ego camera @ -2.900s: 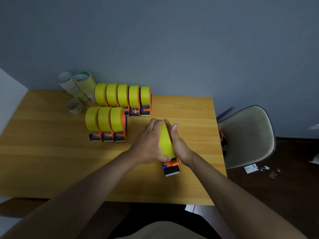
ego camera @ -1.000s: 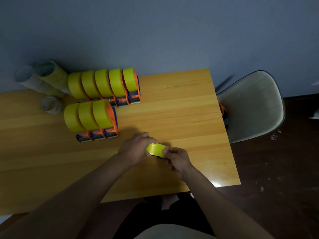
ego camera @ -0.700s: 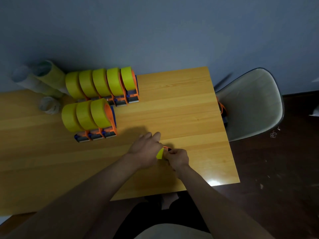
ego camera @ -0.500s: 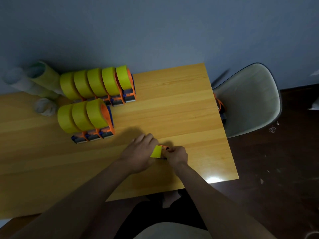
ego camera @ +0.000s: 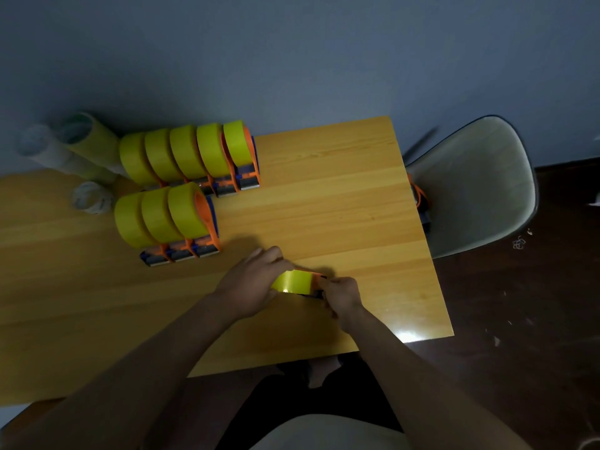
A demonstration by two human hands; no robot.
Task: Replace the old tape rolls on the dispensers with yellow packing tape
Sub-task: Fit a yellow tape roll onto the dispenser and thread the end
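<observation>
A yellow tape roll [ego camera: 293, 282] on an orange dispenser [ego camera: 319, 280] lies on the wooden table [ego camera: 341, 203] between my hands. My left hand [ego camera: 251, 282] grips the roll from the left, fingers curled over its top. On the right, my right hand [ego camera: 341, 295] pinches the dispenser's end; most of the dispenser is hidden. A row of three loaded dispensers [ego camera: 168, 222] stands left of centre, with a longer row of loaded dispensers [ego camera: 191, 157] behind it near the wall.
Old tape rolls in a stack [ego camera: 69, 147] and one loose clear roll [ego camera: 91, 198] sit at the back left. A pale chair [ego camera: 480, 186] stands right of the table, with another dispenser [ego camera: 422, 206] on it. The table's right edge is close to my right hand.
The dispenser with the yellow roll went from upright between my palms to lying low on the table. More of the roll's yellow face shows now than half a second ago.
</observation>
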